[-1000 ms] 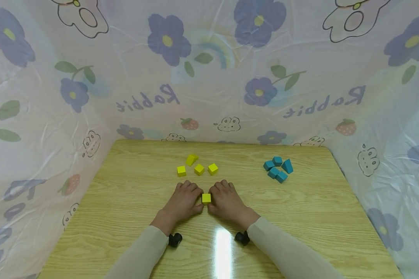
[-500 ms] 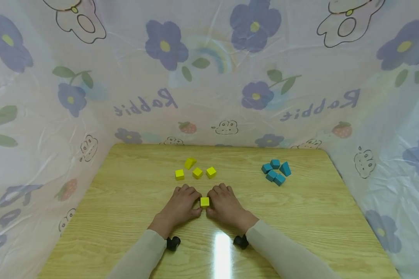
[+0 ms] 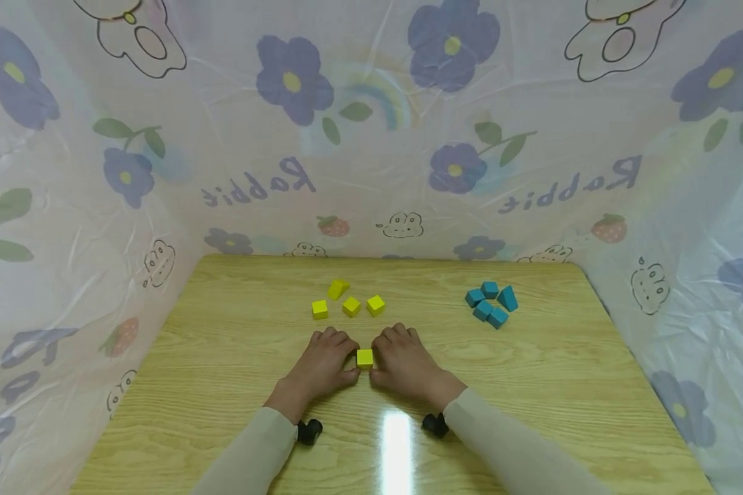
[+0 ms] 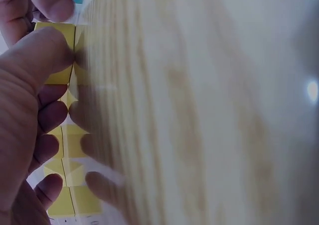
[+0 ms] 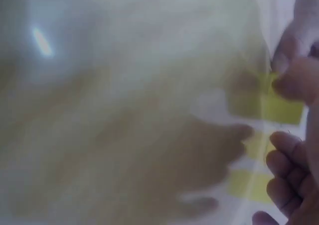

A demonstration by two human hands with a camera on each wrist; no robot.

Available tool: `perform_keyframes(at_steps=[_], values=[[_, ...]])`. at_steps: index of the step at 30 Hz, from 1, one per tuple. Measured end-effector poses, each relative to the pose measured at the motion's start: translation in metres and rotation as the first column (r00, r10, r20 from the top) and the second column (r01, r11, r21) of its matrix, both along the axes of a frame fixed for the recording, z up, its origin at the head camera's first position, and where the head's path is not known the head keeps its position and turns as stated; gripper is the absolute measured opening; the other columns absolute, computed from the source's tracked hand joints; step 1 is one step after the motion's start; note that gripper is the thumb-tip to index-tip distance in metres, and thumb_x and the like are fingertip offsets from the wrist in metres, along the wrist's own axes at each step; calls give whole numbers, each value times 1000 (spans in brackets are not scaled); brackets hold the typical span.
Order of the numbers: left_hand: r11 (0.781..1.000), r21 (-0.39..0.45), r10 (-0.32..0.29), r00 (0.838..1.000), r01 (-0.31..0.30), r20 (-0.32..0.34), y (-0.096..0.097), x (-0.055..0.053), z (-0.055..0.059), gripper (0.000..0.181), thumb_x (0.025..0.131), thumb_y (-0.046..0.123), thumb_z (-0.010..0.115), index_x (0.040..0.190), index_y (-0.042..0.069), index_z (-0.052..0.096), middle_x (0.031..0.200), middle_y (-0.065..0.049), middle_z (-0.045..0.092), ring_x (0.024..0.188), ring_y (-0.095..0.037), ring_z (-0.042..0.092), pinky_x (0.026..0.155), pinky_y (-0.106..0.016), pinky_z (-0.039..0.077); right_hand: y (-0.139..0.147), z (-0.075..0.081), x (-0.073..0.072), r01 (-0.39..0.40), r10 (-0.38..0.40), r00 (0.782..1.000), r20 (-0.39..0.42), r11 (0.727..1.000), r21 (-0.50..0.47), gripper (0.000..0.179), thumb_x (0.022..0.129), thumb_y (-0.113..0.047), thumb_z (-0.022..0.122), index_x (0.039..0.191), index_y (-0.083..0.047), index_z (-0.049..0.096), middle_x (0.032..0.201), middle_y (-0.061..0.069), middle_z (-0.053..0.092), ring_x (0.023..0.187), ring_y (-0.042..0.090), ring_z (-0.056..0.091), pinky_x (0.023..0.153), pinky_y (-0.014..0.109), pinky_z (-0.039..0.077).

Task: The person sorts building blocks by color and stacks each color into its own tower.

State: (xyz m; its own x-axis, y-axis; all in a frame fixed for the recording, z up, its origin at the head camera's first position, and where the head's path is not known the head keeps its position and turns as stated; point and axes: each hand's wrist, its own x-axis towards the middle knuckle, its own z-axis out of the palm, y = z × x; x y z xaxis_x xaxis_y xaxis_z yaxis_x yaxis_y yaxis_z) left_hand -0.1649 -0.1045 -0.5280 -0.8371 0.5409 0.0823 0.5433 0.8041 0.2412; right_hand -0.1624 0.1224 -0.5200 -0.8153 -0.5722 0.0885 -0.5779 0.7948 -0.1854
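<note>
A yellow cube (image 3: 364, 358) stands on the wooden table between both hands. From its left side my left hand (image 3: 324, 363) holds it, the thumb (image 4: 47, 51) lying across its near face in the left wrist view. My right hand (image 3: 408, 364) holds the same cube from the right, its thumb (image 5: 296, 83) partly covering the near face in the right wrist view. The fingers of both hands are bent, and their contact behind the cube is hidden. Just beyond the hands are more yellow cubes (image 3: 375, 305) and a yellow wedge-shaped block (image 3: 338, 289).
Several blue blocks (image 3: 483, 311), one of them a blue wedge (image 3: 508, 298), lie grouped at the back right of the table (image 3: 235, 309). A patterned cloth (image 3: 371, 172) encloses the back and sides. Black wrist devices (image 3: 309, 432) show under the sleeves.
The head view has shifted slightly. Both hands stay around the yellow cube, and the other blocks keep their places.
</note>
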Motion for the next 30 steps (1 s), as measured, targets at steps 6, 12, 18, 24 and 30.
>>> perform_keyframes(at_steps=[6, 12, 18, 24, 30], values=[[1000, -5, 1, 1000, -1, 14, -2, 1, -1, 39, 96, 45, 72, 122, 17, 73, 120, 3, 69, 108, -18, 53, 97, -42, 41, 22, 22, -23, -22, 20, 999, -48, 999, -36, 45, 92, -38, 78, 123, -8, 68, 120, 8, 65, 109, 29, 52, 93, 48, 42], [1000, 4, -2, 1000, 2, 4, -3, 1, -2, 39, 95, 44, 72, 122, 17, 74, 120, 3, 69, 108, -19, 54, 96, -43, 42, 30, 42, -58, 0, 2, 986, -164, 1000, 10, 45, 91, -31, 82, 125, -6, 66, 120, 10, 64, 110, 32, 52, 97, 52, 43], [1000, 17, -1, 1000, 1, 13, -2, 0, -2, 38, 94, 43, 74, 121, 17, 74, 117, 4, 69, 108, -18, 54, 97, -44, 42, 27, 49, -82, -5, 20, 979, -205, 997, 74, 46, 92, -30, 82, 128, -7, 66, 121, 10, 62, 109, 31, 51, 95, 51, 43], [1000, 16, 9, 1000, -9, 26, -1, 0, -2, 38, 94, 43, 73, 122, 17, 73, 117, 4, 69, 108, -18, 54, 98, -44, 42, 18, 47, -97, -17, 40, 986, -160, 989, 146, 50, 93, -33, 81, 134, -9, 65, 131, 8, 62, 120, 32, 52, 105, 53, 43], [1000, 5, 7, 1000, -7, 14, 0, 0, -3, 38, 95, 43, 73, 122, 18, 74, 118, 4, 69, 108, -18, 54, 96, -43, 42, 12, 36, -103, -10, 41, 987, -157, 981, 195, 49, 95, -32, 79, 138, -14, 64, 140, 7, 61, 132, 34, 49, 110, 58, 42]])
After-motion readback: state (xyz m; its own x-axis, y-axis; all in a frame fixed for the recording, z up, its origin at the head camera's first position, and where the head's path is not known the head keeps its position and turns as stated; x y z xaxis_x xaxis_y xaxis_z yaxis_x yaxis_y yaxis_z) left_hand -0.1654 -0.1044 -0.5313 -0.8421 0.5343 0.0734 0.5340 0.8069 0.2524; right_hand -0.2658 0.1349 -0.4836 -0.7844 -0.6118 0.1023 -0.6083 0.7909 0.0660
